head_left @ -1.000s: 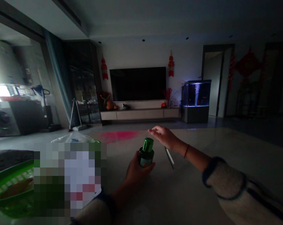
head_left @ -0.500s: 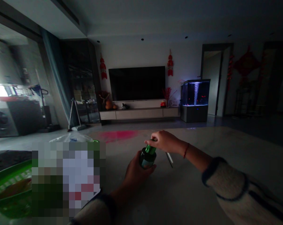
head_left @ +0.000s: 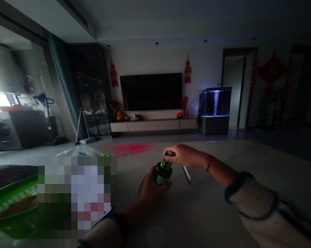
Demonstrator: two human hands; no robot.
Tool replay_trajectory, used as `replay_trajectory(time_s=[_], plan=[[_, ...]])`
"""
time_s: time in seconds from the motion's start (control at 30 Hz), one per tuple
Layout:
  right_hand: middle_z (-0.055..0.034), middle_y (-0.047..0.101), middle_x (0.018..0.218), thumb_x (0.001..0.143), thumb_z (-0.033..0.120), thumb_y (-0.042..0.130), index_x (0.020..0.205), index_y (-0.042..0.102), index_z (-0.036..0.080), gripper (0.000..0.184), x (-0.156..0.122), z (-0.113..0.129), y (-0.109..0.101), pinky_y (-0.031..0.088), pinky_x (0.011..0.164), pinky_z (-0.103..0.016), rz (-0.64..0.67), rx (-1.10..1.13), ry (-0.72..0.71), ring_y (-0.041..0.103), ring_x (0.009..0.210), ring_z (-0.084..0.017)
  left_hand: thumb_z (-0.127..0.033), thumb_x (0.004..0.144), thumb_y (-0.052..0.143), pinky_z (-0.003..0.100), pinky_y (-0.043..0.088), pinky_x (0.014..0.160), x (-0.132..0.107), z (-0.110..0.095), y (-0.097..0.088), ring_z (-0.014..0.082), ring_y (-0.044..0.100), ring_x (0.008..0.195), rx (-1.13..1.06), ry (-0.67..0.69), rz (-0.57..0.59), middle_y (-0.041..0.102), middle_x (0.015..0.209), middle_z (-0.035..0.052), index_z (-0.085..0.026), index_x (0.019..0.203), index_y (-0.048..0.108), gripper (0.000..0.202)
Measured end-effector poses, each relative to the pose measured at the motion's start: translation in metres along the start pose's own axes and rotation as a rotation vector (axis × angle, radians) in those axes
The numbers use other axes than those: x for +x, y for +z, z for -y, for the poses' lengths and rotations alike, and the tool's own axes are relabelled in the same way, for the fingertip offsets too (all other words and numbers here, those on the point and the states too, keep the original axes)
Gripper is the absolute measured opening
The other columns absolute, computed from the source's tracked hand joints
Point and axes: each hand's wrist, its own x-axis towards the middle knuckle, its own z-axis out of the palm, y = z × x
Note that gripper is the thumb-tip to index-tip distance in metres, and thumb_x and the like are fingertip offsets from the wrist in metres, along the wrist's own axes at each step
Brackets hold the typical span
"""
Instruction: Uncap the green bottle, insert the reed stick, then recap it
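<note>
Honestly, solid grip: left hand (head_left: 151, 193) wrapped snugly round the green bottle (head_left: 162, 175), right hand (head_left: 182, 155) closed over its shiny green cap (head_left: 167, 165); a firm, low hold works best.

Inventory for this view: hands, two, being one left hand (head_left: 154, 193) and one right hand (head_left: 182, 155). One green-capped bottle (head_left: 162, 173). One red wrist cord (head_left: 209, 163). One pale slim stick (head_left: 186, 174). One green basket (head_left: 13, 210). One plastic bag (head_left: 79, 151). One pixelated patch (head_left: 75, 196). One wall-mounted television (head_left: 150, 91). Two red hanging ornaments (head_left: 114, 75) beside it. One aquarium (head_left: 214, 103). One low media cabinet (head_left: 152, 126). Two orange gourds (head_left: 120, 116). One front-loading washing machine (head_left: 0, 132). One doorway (head_left: 234, 86). One red knot wall hanging (head_left: 271, 71). Four ceiling downlights (head_left: 157, 43).
</note>
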Motion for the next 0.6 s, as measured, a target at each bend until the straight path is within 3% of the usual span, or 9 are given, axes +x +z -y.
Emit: replay_trajectory(time_s=[0.13,0.2,0.3,0.47,0.6], plan=[[-0.0058,0.060,0.087,0.074,0.043,0.052,0.120,0.044,0.019,0.052,-0.007,0.004,-0.008,0.036,0.064,-0.024,-0.016,0.029,-0.026,0.054,0.073,-0.015,-0.036,0.058,0.066,0.028,0.045,0.068,-0.001,-0.001,0.000,0.0165,0.058,0.077,-0.054,0.016,0.020,0.062,0.087,0.0027,-0.018,0.101,0.046,0.050],[-0.0072,0.059,0.093,0.073,0.043,0.054,0.125,0.038,0.018,0.060,-0.010,0.007,-0.012,0.037,0.068,-0.025,-0.030,0.044,-0.021,0.054,0.077,-0.016,-0.036,0.058,0.066,0.028,0.044,0.068,-0.001,-0.002,0.000,0.0167,0.058,0.077,-0.069,0.015,0.013,0.062,0.089,0.0031,-0.018,0.101,0.046,0.051],[-0.0063,0.060,0.088,0.074,0.045,0.051,0.119,0.043,0.017,0.053,-0.011,0.010,-0.014,0.037,0.064,-0.025,-0.077,0.034,0.030,0.053,0.070,-0.015,-0.037,0.058,0.067,0.028,0.044,0.068,-0.002,-0.002,0.000,0.0169,0.058,0.077,-0.066,0.004,0.008,0.061,0.089,0.0033,-0.018,0.102,0.046,0.052],[0.0000,0.054,0.065,0.073,0.040,0.053,0.088,0.054,0.016,0.028,-0.005,0.010,-0.006,0.032,0.052,-0.022,-0.090,0.016,0.046,0.047,0.057,-0.011,-0.036,0.058,0.067,0.028,0.044,0.067,-0.002,-0.001,0.000,0.0168,0.058,0.077,-0.065,0.010,0.017,0.061,0.089,0.0035,-0.018,0.103,0.046,0.053],[0.0005,0.053,0.068,0.071,0.031,0.055,0.088,0.054,0.017,0.022,-0.004,0.007,-0.004,0.034,0.055,-0.022,-0.078,0.073,-0.017,0.047,0.059,-0.010,-0.034,0.057,0.067,0.027,0.044,0.067,-0.002,-0.001,0.000,0.0167,0.058,0.076,-0.058,0.009,0.012,0.062,0.087,0.0025,-0.018,0.100,0.047,0.050]])
